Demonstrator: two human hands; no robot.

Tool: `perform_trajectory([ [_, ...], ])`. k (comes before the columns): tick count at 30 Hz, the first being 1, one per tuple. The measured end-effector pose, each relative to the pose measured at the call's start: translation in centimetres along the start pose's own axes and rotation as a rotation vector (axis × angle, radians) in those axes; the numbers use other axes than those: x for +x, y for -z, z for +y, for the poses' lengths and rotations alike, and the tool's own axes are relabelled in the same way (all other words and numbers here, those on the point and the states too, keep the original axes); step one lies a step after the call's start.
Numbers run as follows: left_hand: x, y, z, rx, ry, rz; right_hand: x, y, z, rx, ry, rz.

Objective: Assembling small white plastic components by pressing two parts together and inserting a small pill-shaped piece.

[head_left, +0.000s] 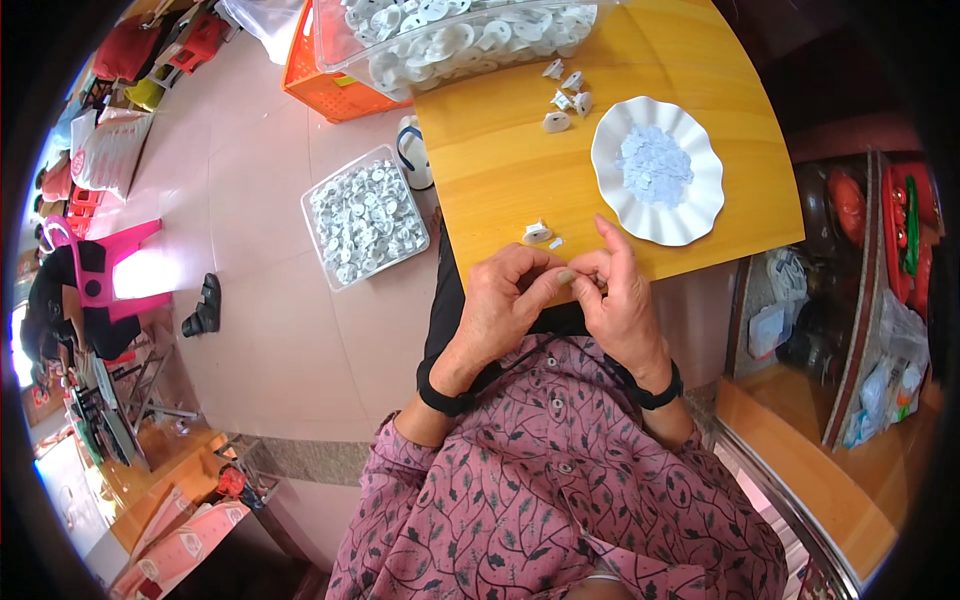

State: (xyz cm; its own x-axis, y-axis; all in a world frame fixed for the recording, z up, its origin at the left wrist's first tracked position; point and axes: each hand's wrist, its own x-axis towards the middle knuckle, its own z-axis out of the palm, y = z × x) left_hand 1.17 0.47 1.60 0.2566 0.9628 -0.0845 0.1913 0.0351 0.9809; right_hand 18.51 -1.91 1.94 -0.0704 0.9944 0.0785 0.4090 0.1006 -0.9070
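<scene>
My left hand (507, 298) and my right hand (616, 290) meet at the near edge of the yellow wooden table (500, 190). Thumb and fingers of both are pinched together, and whatever is between them is hidden or too small to make out. My right forefinger points up, away from the pinch. Just beyond my fingertips lie a small white plastic part (537, 232) and a tiny pale strip (557, 243). A white scalloped plate (706, 205) to the right holds a heap of thin pale bluish-white pieces (655, 165). Several more white plastic parts (557, 121) sit farther back.
A clear bin (480, 45) full of white parts stands at the table's far side, beside an orange crate (305, 75). On the floor at left are a clear tray (365, 217) of similar parts, a flip-flop (413, 150) and a black sandal (203, 306). Shelves (800, 290) stand at right.
</scene>
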Motion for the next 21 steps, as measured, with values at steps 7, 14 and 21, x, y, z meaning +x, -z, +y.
perform_trajectory([
  [7, -0.1, 0.6, 0.8, -0.272, 0.314, -0.087, -0.2, -0.6, -0.1, 0.072, -0.012, -0.027],
  [14, -0.2, 0.8, 0.5, -0.304, 0.305, -0.085, 0.0, -0.6, -0.2, 0.006, 0.020, -0.052],
  [21, 0.1, 1.7, 0.8, -0.213, 0.377, -0.158, -0.2, -0.7, 0.1, -0.071, 0.064, -0.091],
])
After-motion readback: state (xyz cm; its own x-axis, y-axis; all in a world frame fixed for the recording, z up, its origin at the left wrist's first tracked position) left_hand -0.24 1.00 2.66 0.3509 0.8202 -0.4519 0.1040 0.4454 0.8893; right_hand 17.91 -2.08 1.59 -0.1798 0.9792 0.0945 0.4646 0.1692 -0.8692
